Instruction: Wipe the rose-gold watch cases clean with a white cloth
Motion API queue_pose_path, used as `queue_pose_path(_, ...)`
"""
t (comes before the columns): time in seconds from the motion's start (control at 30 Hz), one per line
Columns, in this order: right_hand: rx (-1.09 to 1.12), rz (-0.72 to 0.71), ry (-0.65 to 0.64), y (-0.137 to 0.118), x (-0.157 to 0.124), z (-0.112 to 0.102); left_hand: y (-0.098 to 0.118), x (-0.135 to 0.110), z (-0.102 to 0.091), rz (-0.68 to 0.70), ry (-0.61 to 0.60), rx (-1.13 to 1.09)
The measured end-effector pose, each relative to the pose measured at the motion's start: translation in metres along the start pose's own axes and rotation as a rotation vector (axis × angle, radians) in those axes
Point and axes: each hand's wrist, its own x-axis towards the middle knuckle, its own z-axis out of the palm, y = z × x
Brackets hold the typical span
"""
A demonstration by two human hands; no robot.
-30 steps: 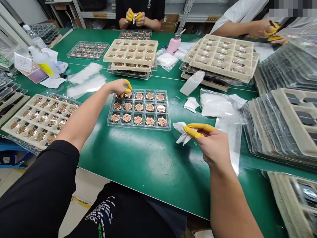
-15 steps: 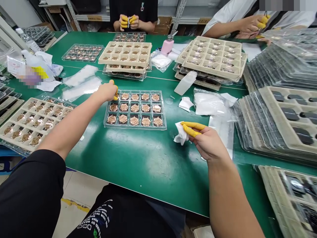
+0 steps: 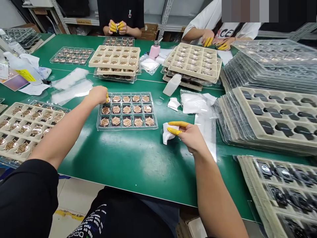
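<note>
The right hand [image 3: 192, 135] pinches a cloth [image 3: 165, 135] beside the tray [image 3: 126, 128], likely to leave the watch parts [image 3: 127, 109] uncovered, while the left hand [image 3: 97, 95], at its corner, hides its grip.

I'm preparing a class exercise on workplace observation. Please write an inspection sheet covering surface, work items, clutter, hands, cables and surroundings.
Surface: green tabletop, glossy.
Work items: clear tray holding gold-coloured watch-like pieces; white cloth.
Clutter: stacked trays, plastic sleeves, pink bottle.
Hands: left hand at the clear tray's far-left corner, grip hidden; right hand pinches the white cloth, with yellow finger covers.
Cables: nothing seen on the tabletop.
Surroundings: two people opposite; metal shelving behind.
</note>
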Motion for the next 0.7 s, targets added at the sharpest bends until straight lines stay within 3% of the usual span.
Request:
queue_pose_path(0.23, 0.012, 0.021, -0.028, 0.009, 0.011, 0.001, 0.012, -0.006, 0.007, -0.077, 0.033, 0.060)
queue_pose_path(0.37, 0.103, -0.009, 0.053, 0.012, 0.012, 0.003, 0.011, -0.005, -0.002, -0.118, 0.021, 0.034)
queue_pose_path(0.47, 0.173, -0.017, 0.134, 0.016, 0.014, 0.000, 0.022, -0.030, -0.005, -0.102, 0.192, -0.052)
queue_pose_path(0.57, 0.287, -0.026, 0.219, 0.015, 0.029, -0.007, 0.059, -0.079, 0.012, 0.115, 0.435, -0.484)
queue_pose_path(0.63, 0.310, -0.071, 0.325, 0.004, 0.048, -0.015, 0.093, -0.112, 0.038, 0.359, 0.356, -0.961)
queue_pose_path(0.7, 0.183, -0.216, 0.462, -0.016, 0.074, -0.024, 0.124, -0.134, 0.068, 0.585, 0.124, -1.313)
